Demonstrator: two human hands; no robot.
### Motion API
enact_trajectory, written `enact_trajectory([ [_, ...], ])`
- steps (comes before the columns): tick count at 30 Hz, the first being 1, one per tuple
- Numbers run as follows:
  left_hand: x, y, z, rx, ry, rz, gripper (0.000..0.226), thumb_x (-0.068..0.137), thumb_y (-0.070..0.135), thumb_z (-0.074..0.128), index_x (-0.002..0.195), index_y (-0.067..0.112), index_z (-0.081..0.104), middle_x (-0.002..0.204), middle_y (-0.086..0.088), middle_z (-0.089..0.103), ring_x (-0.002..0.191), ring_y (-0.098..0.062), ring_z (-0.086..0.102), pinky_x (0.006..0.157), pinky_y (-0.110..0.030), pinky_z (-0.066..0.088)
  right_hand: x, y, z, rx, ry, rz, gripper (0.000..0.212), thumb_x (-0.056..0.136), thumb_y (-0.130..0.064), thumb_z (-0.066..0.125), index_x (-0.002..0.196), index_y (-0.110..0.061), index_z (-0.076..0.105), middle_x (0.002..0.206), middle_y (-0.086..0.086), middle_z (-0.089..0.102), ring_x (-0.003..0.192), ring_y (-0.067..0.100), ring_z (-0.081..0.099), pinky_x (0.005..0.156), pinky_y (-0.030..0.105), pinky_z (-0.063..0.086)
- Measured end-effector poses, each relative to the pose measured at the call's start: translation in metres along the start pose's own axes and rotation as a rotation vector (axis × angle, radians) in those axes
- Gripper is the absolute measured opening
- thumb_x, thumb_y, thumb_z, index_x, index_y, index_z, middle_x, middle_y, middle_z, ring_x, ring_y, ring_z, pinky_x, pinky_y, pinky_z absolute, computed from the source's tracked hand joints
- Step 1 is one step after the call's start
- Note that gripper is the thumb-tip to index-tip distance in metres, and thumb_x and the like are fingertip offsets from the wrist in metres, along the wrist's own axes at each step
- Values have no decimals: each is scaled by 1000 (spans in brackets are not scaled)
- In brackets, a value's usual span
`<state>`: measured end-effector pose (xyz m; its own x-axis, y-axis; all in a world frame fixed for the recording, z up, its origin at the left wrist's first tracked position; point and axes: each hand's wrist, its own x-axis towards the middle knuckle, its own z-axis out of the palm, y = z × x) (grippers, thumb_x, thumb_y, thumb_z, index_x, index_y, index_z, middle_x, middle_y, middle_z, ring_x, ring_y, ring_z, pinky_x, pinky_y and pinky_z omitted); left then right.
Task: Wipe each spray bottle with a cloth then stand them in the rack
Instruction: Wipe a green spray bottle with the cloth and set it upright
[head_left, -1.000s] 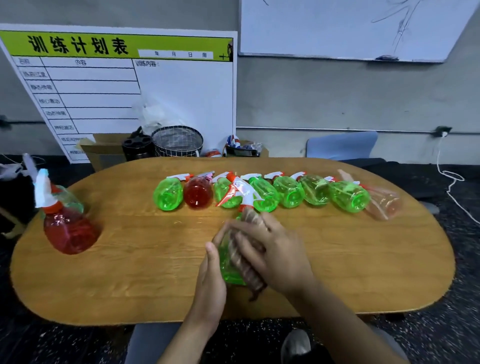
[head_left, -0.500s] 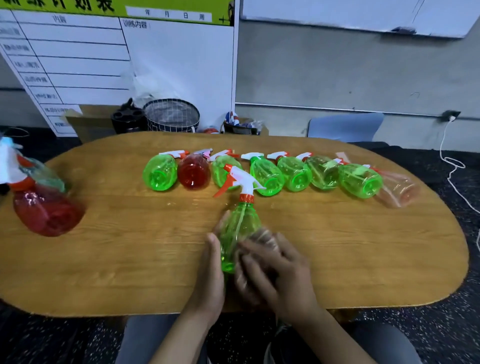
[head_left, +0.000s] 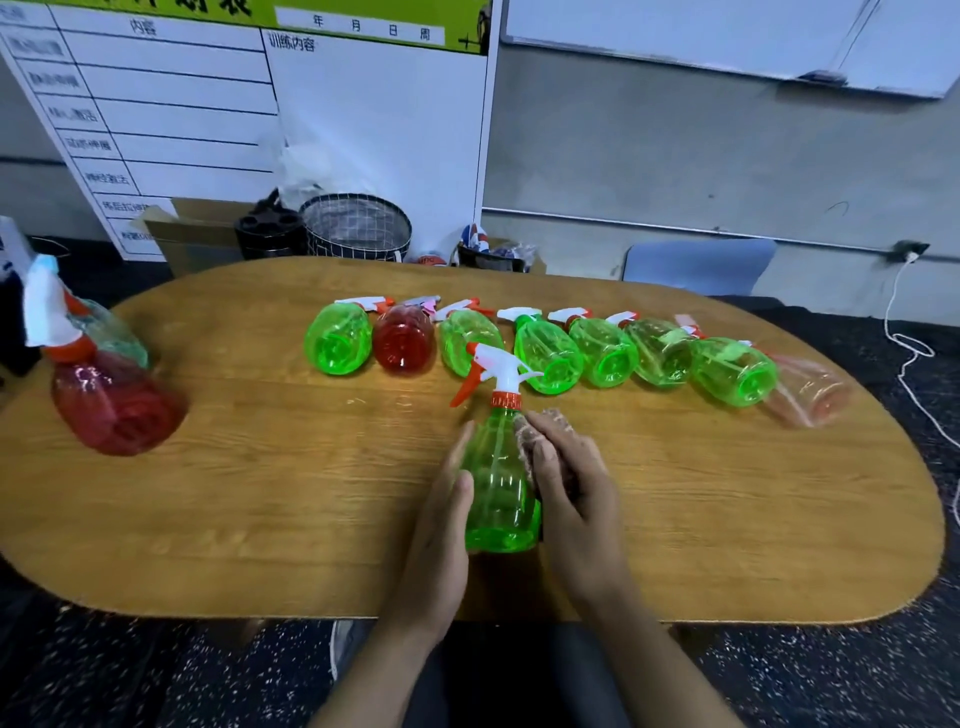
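The oval wooden counter (head_left: 260, 519) carries all bottles; behind its far edge stand a planning board (head_left: 208, 104), a mesh basket (head_left: 356, 223) and a blue chair (head_left: 696, 265); a row of eight lying bottles (head_left: 550, 348) spans the far side; two upright bottles, the front one a red bottle (head_left: 111, 400), stand at the left end. The green spray bottle (head_left: 498, 483) stands near the front edge; the left hand (head_left: 441, 540) curls round its left side; the right hand (head_left: 571, 488) presses a cloth (head_left: 545, 421) against its right shoulder, fingers curled over the cloth.
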<state>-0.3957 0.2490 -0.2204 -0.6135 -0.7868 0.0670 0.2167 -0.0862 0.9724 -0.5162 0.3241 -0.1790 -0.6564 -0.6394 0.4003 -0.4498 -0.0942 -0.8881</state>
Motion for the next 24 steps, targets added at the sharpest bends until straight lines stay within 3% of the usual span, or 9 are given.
enact_trajectory([
  [2, 0, 1, 1, 65, 17, 44, 60, 105, 65, 43, 160, 41, 43, 168, 11, 42, 159, -16, 34, 129, -60, 25, -15, 3, 1, -130, -2, -37, 34, 105, -37, 57, 137, -34, 68, 111, -7, 62, 105, 12, 65, 88, 26, 52],
  [6, 2, 4, 4, 39, 50, 52, 60, 105, 64, 42, 158, 37, 48, 164, 8, 49, 155, -17, 41, 130, -55, 27, -42, 5, -10, -395, -156, -375, 38, 105, -46, 57, 142, -40, 60, 113, -12, 47, 93, -4, 53, 81, 11, 46],
  [8, 3, 5, 7, 19, 35, 42, 60, 104, 58, 42, 157, 32, 48, 161, 9, 52, 152, -13, 45, 128, -48, 32, -38, 8, -17, -500, -225, -534, 38, 106, -46, 58, 143, -39, 61, 108, -6, 47, 84, 5, 54, 72, 18, 49],
  [10, 2, 6, 8, 41, 18, 56, 54, 107, 51, 40, 158, 32, 47, 159, 13, 53, 149, -6, 47, 123, -34, 40, -20, 8, -19, -515, -207, -513, 37, 106, -46, 57, 142, -38, 63, 104, -2, 49, 77, 11, 57, 65, 26, 54],
  [12, -1, 7, 9, 59, 4, 73, 50, 108, 40, 39, 157, 30, 46, 157, 18, 53, 147, 1, 46, 113, -16, 42, 5, 3, -16, -479, -142, -367, 37, 106, -52, 52, 138, -39, 66, 102, -3, 50, 74, 14, 60, 61, 36, 57],
  [15, -5, 7, 11, 96, -1, 106, 50, 109, 36, 39, 158, 27, 45, 155, 29, 52, 147, 7, 43, 110, -7, 37, 32, 0, -9, -479, -94, -259, 42, 104, -59, 48, 133, -38, 69, 104, -3, 60, 84, 14, 66, 68, 40, 58],
  [19, -4, 4, 10, 63, 36, 106, 49, 107, 38, 38, 154, 30, 48, 150, 35, 54, 144, 8, 46, 108, -9, 40, 9, -2, -12, -469, -141, -337, 36, 104, -49, 56, 136, -39, 68, 101, -7, 50, 77, 7, 57, 64, 27, 51],
  [21, -2, 4, 10, 45, 44, 89, 51, 107, 42, 35, 155, 33, 47, 154, 26, 55, 146, 1, 47, 115, -18, 42, -13, -1, -18, -479, -205, -478, 36, 104, -40, 61, 139, -35, 68, 102, -11, 39, 75, 7, 52, 66, 22, 48],
  [24, 0, 3, 9, 14, 40, 46, 53, 109, 42, 33, 158, 29, 46, 159, 11, 55, 149, -8, 48, 122, -29, 39, -30, 5, -24, -557, -253, -686, 33, 104, -37, 63, 135, -29, 71, 106, -5, 44, 84, 10, 54, 72, 18, 45],
])
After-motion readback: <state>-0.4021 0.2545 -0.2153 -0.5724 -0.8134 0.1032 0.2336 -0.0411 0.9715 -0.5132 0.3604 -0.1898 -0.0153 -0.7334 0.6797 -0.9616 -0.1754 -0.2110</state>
